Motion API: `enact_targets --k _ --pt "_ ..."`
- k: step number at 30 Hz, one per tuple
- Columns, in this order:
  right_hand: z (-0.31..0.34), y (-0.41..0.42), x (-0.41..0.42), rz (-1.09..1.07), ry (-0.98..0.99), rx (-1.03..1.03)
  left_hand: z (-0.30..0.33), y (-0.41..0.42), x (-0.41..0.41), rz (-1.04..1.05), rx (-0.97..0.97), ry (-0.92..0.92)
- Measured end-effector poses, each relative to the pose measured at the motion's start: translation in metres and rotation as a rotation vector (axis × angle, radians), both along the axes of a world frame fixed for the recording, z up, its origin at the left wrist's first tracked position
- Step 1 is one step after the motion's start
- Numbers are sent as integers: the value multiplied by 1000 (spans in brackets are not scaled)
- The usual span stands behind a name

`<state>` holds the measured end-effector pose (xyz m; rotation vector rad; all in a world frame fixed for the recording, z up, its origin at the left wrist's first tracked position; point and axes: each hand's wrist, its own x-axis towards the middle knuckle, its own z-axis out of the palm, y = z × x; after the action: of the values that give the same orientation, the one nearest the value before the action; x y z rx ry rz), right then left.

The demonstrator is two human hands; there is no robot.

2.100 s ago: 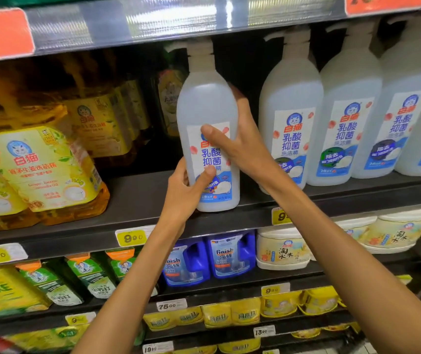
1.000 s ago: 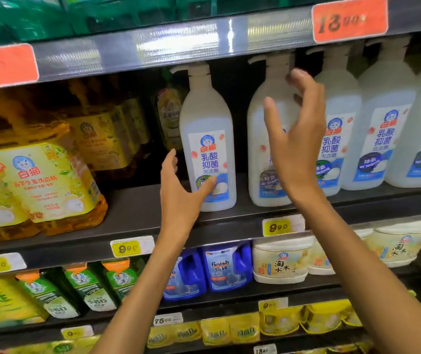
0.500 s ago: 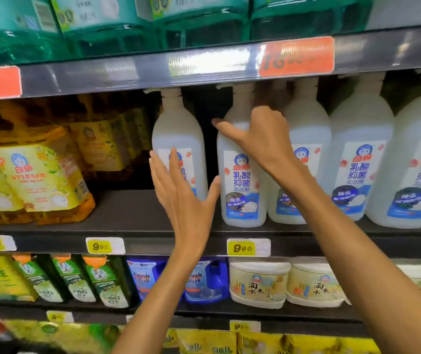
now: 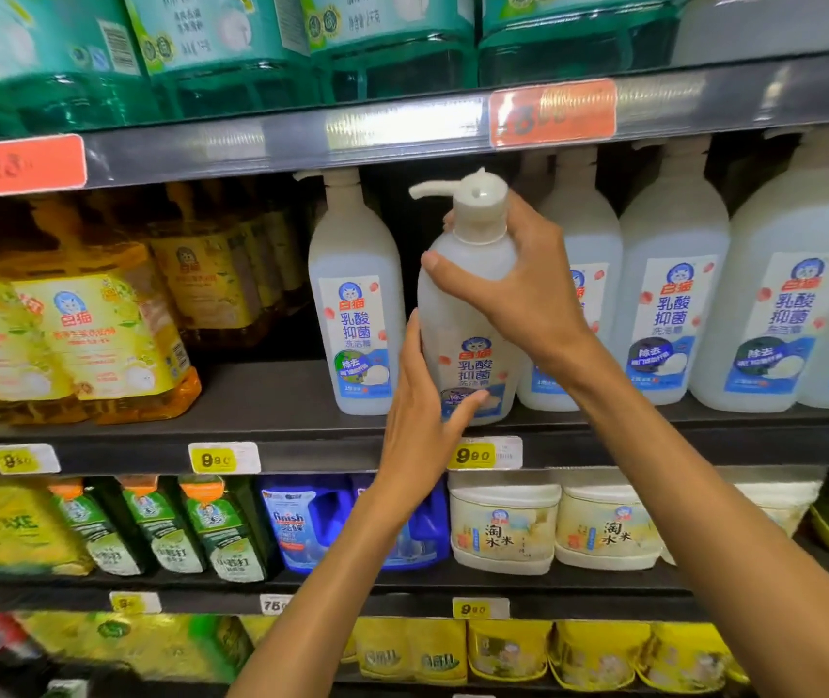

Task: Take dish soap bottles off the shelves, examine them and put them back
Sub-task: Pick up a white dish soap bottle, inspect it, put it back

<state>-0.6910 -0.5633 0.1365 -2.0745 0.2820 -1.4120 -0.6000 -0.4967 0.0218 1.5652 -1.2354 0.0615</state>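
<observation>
The right hand grips the bottle by its shoulder, tilting it, seemingly off the shelf, while the left hand wraps its base to steady it.

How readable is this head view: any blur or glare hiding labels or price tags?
Head view: held bottle label fairly sharp; glare washes the orange tag overhead; left yellow packs and bottom shelf are smeared; wide-angle bends the shelf edges.

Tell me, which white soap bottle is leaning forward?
The white bottle held in both hands: the right hand grips its shoulder, the left hand its base. The other white bottles stand upright.
</observation>
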Motion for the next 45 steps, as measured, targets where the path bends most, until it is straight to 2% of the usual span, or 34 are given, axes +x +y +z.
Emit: enact_targets --k 5,8,13,18,21,27,29,33,40,45 --pt "12 19 -24 126 -95 104 0 26 1 -225 -5 198" --pt "20 35 -33 201 -143 189 1 43 -8 -273 -54 319" --pt "29 40 -41 424 -85 354 1 68 -32 -327 -99 499" --pt "11 31 -44 659 -3 528 11 83 -40 -352 -82 662" --pt "2 33 -39 646 -82 657 13 87 -42 -330 -35 710" --pt "1 36 -31 527 -42 628 2 91 -45 -395 -20 937" --pt "0 34 -30 579 -30 676 2 94 -42 -463 -42 1020" --pt "-11 39 -25 813 -75 892 -1 97 -41 -564 -67 1133" --pt "-20 44 -20 839 -72 865 -8 98 -32 -562 -72 1135" --pt "-28 44 -15 617 -69 680 -9 93 -31 -501 -66 1087"
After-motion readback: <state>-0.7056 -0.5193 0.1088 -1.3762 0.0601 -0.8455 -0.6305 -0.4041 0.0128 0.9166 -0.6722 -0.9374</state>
